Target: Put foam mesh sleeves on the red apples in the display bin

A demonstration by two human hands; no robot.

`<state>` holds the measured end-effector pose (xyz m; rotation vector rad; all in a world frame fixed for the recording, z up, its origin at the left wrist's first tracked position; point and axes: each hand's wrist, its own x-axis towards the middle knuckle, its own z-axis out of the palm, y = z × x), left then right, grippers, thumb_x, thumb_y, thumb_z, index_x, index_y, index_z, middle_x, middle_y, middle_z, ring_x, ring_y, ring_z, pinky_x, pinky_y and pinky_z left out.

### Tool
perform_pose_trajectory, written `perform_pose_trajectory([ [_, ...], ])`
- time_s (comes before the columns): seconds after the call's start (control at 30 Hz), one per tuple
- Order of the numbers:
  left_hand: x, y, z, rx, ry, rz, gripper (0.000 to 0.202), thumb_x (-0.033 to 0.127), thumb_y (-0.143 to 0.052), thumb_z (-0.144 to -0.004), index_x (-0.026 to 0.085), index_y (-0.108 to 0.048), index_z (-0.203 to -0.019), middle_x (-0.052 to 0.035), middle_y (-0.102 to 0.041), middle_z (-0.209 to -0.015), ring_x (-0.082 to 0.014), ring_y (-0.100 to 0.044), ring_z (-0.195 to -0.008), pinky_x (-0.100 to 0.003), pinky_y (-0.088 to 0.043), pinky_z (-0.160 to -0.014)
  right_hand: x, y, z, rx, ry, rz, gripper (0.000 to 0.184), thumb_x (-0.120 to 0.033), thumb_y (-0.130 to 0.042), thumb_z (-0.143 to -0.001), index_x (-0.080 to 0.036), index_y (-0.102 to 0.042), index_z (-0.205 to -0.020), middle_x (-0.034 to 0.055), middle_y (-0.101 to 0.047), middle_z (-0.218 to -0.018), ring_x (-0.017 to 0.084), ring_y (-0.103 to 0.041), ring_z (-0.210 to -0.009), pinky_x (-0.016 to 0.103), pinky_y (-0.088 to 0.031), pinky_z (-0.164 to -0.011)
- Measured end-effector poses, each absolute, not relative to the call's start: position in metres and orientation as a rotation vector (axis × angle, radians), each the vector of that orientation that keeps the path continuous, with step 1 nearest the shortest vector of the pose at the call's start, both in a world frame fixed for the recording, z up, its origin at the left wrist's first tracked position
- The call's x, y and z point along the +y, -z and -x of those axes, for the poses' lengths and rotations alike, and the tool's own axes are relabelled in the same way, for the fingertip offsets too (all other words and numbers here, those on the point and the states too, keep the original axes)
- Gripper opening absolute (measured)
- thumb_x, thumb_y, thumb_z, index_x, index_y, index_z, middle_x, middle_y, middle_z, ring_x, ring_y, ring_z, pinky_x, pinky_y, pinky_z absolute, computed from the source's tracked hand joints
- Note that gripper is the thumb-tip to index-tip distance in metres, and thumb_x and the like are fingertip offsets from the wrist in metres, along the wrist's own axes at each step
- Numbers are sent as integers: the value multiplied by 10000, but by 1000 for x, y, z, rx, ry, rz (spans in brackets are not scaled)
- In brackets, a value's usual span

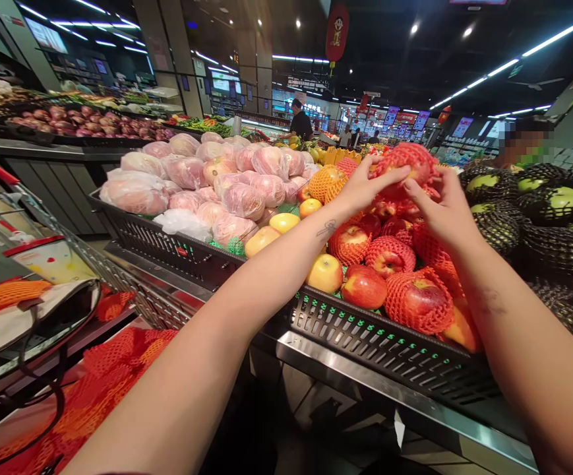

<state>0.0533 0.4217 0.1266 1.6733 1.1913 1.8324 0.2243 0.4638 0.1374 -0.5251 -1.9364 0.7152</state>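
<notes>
Both hands are raised over the fruit display, closed around an apple in a red foam net [409, 160]. My left hand [369, 183] grips it from the left, thumb along its front. On its other side, my right hand [448, 208] curls its fingers about the net, thumb pointing up toward the left one. Beneath them lie more red apples [364, 286], some bare and some in red netting [419, 302], in a black slatted crate [365, 340]. Part of the held apple is hidden by fingers and netting.
Plastic-wrapped pinkish fruit [244, 200] fills the crate's left part. Green fruit in black nets [563, 201] sits at right. A metal shopping cart [118, 284] with a cup [51, 257] and loose red netting [113, 376] stands at left. A person [301, 123] stands farther back.
</notes>
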Motion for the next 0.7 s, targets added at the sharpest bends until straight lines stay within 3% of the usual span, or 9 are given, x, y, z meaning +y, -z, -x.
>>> perform_pose_trajectory([
  [0.07,421,-128,-52,1187,-1842,-1672,580,609,-672,-873,202,-508,-1253,-138,-647,-1294,-307,-629,-1207,-477,-530,-959,468,-134,-221,-1958,-835,557,648,-820,-678,-703,-257,-561,-1003,53,-653,-957,214,-666,-737,388,-541,-623],
  [0.2,413,-130,-55,1035,-1803,-1706,575,673,-683,-839,242,-614,-1211,-92,-678,-1297,-315,-609,-1207,-504,-541,-983,472,-135,-221,-1886,-896,472,629,-841,-693,-666,-261,-533,-846,-6,-575,-749,169,-576,-589,343,-495,-544],
  [0.27,410,-131,-58,926,-1769,-1700,570,610,-758,-797,213,-632,-1186,-106,-678,-1306,-306,-612,-1209,-481,-536,-1023,473,-137,-223,-1895,-884,480,540,-756,-708,-714,-255,-537,-819,-17,-558,-712,152,-534,-556,330,-475,-538],
  [0.37,407,-132,-62,995,-1773,-1661,588,493,-791,-787,160,-580,-1224,-159,-663,-1319,-303,-627,-1224,-459,-528,-1033,471,-139,-225,-1989,-713,562,299,-499,-621,-873,-232,-549,-761,-28,-540,-608,134,-496,-520,302,-419,-556],
  [0.47,407,-132,-63,1050,-1877,-1608,559,501,-771,-800,149,-591,-1195,-164,-669,-1295,-289,-631,-1223,-423,-518,-1035,466,-141,-227,-1999,-457,608,254,-262,-538,-886,-212,-492,-642,-36,-507,-542,118,-469,-521,280,-370,-575],
  [0.57,409,-131,-62,1039,-1966,-1536,590,534,-817,-733,135,-627,-1125,-144,-693,-1226,-285,-652,-1174,-416,-509,-1036,459,-143,-228,-1953,-285,557,230,-211,-534,-824,-206,-462,-606,-38,-481,-555,113,-439,-551,276,-330,-581],
  [0.7,408,-131,-60,1119,-1953,-1475,574,594,-804,-729,145,-657,-1055,-114,-719,-1132,-291,-659,-1141,-437,-486,-1049,447,-147,-229,-1958,-143,407,191,-273,-532,-810,-209,-482,-637,-32,-470,-576,116,-428,-558,294,-325,-591],
])
